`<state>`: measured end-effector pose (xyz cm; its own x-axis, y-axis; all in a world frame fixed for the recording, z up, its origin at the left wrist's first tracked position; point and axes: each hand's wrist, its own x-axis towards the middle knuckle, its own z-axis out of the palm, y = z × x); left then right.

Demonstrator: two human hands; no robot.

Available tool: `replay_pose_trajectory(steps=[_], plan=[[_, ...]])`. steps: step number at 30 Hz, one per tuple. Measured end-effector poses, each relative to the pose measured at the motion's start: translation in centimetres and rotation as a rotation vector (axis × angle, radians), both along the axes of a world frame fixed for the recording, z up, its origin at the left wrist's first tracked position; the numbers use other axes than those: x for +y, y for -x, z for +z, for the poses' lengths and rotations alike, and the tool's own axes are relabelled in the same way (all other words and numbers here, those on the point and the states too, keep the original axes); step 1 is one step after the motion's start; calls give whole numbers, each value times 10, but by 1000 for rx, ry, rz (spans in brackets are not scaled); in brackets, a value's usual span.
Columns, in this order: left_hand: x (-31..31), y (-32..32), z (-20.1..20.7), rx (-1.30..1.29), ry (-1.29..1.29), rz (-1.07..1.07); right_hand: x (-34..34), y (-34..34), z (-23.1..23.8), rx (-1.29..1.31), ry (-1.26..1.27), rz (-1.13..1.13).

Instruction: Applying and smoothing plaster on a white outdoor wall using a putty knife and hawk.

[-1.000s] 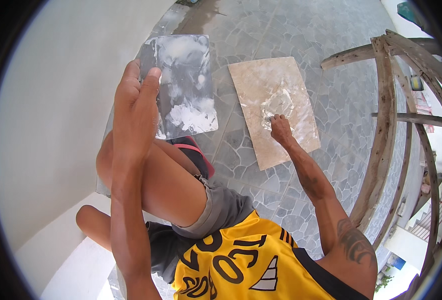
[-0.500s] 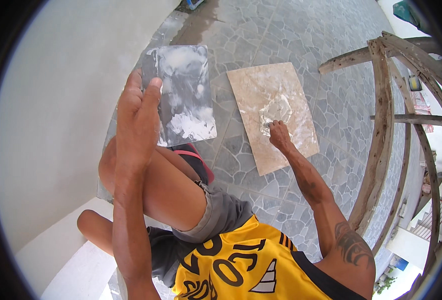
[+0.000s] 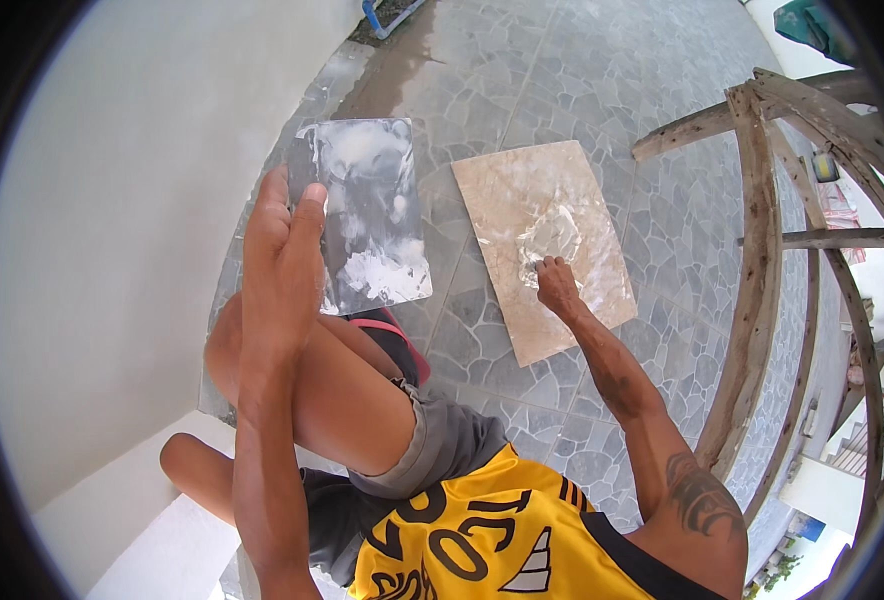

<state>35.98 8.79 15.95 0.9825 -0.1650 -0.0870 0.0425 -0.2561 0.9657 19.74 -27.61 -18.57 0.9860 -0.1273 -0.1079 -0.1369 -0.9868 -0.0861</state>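
On the tan board [image 3: 497,205], white paste [image 3: 556,235] is left at your curled right hand [image 3: 558,285], though I can't tell what it holds, and your left hand [image 3: 284,240] holds a grey sheet [image 3: 370,215] already part white.

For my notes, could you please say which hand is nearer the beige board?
Right: the right hand is over the beige board; the left hand, left of it, holds the grey board.
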Motion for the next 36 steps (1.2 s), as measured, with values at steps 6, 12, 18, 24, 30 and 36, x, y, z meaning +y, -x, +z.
replay_pose_trajectory(steps=[6,12,18,24,30,36], plan=[[7,-5,-12,-55,93,-76,8,-12,12,-9,-27,-26],[2,-2,-9,-66,44,-28,1,-26,5,-157,7,-64],[7,1,-3,24,-12,14,8,-27,6,188,142,210],[-4,0,-4,-16,30,-19,-1,-37,3,26,180,77],[13,-5,-13,-4,127,-56,12,-55,12,38,134,72],[2,-2,-14,-70,10,11,-5,-45,4,201,107,177]])
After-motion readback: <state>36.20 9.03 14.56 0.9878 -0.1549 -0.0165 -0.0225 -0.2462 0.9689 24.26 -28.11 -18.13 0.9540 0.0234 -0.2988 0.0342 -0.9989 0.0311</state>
